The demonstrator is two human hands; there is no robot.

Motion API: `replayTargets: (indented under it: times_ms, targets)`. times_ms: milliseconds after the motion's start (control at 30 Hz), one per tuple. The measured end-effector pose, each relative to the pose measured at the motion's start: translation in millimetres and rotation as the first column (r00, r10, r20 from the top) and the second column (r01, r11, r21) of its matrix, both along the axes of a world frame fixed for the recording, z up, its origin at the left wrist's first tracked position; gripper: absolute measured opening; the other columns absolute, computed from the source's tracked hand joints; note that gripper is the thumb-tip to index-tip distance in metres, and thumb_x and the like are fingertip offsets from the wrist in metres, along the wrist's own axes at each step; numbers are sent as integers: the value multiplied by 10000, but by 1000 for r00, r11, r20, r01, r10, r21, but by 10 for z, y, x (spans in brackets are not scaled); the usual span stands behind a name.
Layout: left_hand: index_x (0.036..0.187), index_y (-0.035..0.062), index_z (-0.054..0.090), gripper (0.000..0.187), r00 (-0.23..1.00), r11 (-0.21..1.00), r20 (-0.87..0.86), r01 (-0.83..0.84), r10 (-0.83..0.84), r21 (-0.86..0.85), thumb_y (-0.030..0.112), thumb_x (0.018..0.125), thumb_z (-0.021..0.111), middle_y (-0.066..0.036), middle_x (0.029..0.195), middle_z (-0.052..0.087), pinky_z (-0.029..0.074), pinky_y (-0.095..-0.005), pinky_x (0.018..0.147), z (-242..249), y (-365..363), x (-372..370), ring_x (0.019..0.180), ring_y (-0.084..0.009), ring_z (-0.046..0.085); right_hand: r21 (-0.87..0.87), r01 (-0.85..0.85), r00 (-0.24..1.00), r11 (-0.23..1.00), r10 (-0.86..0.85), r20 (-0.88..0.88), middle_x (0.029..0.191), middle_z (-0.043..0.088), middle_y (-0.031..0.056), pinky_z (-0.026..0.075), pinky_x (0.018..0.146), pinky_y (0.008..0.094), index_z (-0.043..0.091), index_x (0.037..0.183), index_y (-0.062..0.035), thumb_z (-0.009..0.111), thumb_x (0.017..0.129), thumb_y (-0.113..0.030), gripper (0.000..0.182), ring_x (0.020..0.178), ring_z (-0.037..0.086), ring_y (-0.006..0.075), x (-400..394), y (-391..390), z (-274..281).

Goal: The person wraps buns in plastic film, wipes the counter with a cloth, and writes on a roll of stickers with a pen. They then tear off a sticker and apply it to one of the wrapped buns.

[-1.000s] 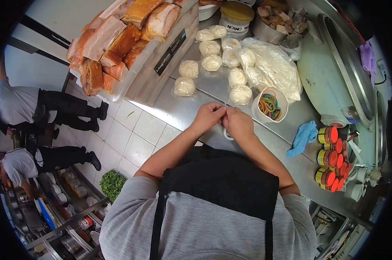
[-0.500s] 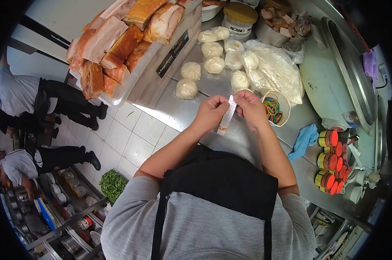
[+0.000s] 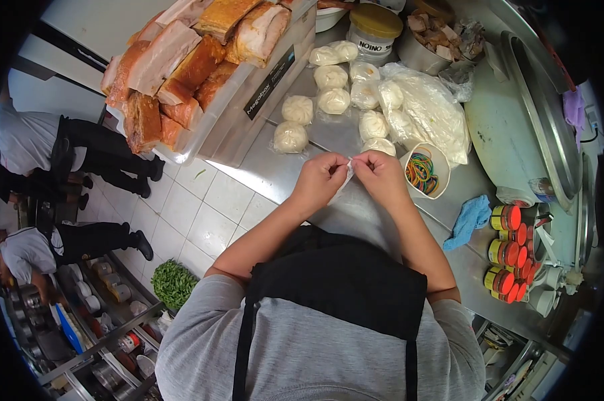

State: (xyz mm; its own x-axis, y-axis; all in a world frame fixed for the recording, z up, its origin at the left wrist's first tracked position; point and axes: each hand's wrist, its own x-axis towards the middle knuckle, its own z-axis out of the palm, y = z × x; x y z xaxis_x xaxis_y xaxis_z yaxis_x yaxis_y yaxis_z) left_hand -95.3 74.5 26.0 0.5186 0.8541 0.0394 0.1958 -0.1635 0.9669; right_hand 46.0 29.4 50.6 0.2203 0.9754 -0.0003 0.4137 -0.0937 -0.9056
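Observation:
A narrow white paper slip (image 3: 348, 174) is pinched between my two hands over the steel counter. My left hand (image 3: 322, 178) is closed, thumb and fingers gripping the slip's upper end. Beside it, almost touching, my right hand (image 3: 381, 176) pinches the same end. Most of the strip is hidden by the fingers. Just beyond my hands are several wrapped white buns (image 3: 333, 100), some under a clear plastic bag (image 3: 429, 110). Right of my right hand stands a white tub (image 3: 442, 186) with coloured rubber bands (image 3: 421, 172).
A plastic box (image 3: 248, 127) heaped with roast pork slabs (image 3: 181, 73) stands at upper left. A blue cloth (image 3: 467, 222) and several red-lidded jars (image 3: 506, 252) sit at right. Green leaves (image 3: 174, 283) are lower left. Two people (image 3: 41, 144) stand at far left.
My hands have drawn closer together at the slip's upper end, and less of the slip shows. The view has shifted slightly; the buns and tub stay in place.

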Motion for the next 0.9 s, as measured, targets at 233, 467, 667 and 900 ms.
replayTargets:
  times_ms: [233, 467, 667, 900]
  targets:
    - [815, -22, 564, 117, 984, 975, 154, -51, 86, -218, 78, 761, 541, -31, 670, 562, 416, -219, 536, -257, 94, -1, 594, -64, 498, 231, -64, 541, 971, -161, 826, 657, 543, 80, 448, 525, 359, 550, 655, -57, 548, 677, -126, 72, 595, 560, 244, 367, 278, -15]
    - [815, -23, 561, 111, 970, 956, 203, -73, 134, -285, 71, 765, 530, -27, 671, 560, 412, -209, 540, -263, 135, -43, 597, -58, 495, -138, -216, 350, 967, 208, 913, 748, 544, 94, 453, 609, 350, 557, 721, -45, 492, 674, -66, 83, 699, 563, 236, 447, 261, -35]
    - [819, -11, 539, 81, 969, 954, 218, -44, 113, -298, 56, 805, 496, -6, 721, 555, 400, -186, 556, -228, 149, -34, 629, -38, 488, -79, -263, 382, 962, 179, 907, 800, 532, 134, 443, 652, 357, 560, 901, -37, 473, 682, -28, 235, 731, 551, 263, 475, 162, -57]
    - [831, -10, 542, 84, 964, 953, 245, -21, 99, -303, 57, 809, 497, -8, 743, 561, 403, -187, 566, -149, 136, -26, 644, -39, 494, 79, -128, 739, 989, 42, 673, 793, 559, 118, 438, 600, 347, 566, 925, -14, 499, 773, -113, 193, 652, 546, 209, 226, 171, 115]
